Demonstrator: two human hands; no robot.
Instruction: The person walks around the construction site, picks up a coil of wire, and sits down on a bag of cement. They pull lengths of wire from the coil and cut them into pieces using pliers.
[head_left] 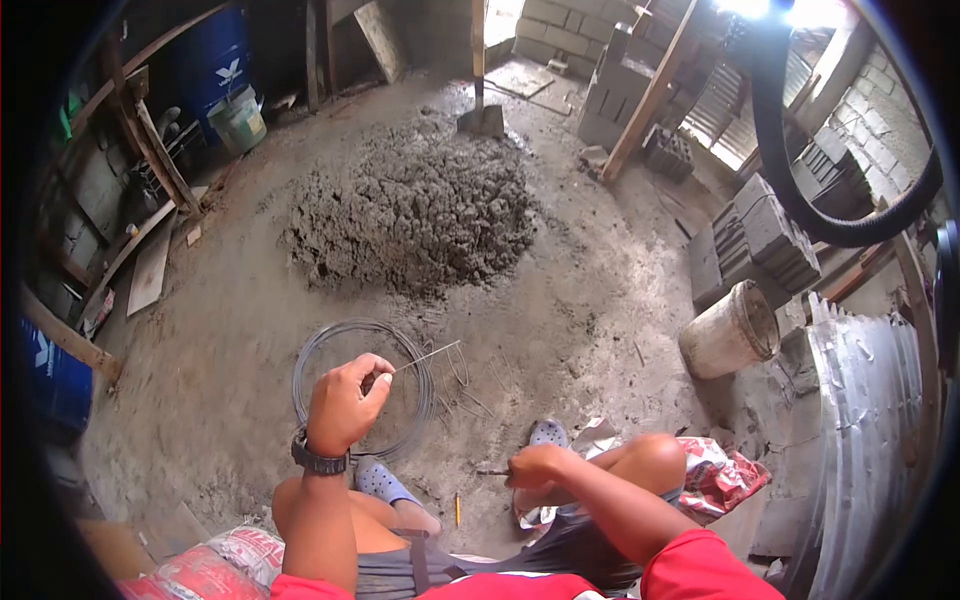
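My left hand [347,402], a dark watch on its wrist, pinches a thin piece of wire [428,355] between thumb and fingers. The wire points right and bends at its far end. Below and behind this hand, a coil of grey wire [428,405] lies on the ground, with loose bent wire pieces [463,372] beside it. My right hand [537,466] is closed in front of my knee, around a small dark tool [493,472] whose tip sticks out to the left; I cannot tell its kind. A yellow pencil-like stick [458,510] lies between my feet.
Ahead lies a heap of wet concrete mix [410,210], with a shovel [483,120] upright at its back. At right are a dirty bucket [715,340], hollow blocks [740,245] and corrugated metal sheets [865,400]. Red-and-white sacks [225,565] lie near me. Blue drums [215,65] stand at left.
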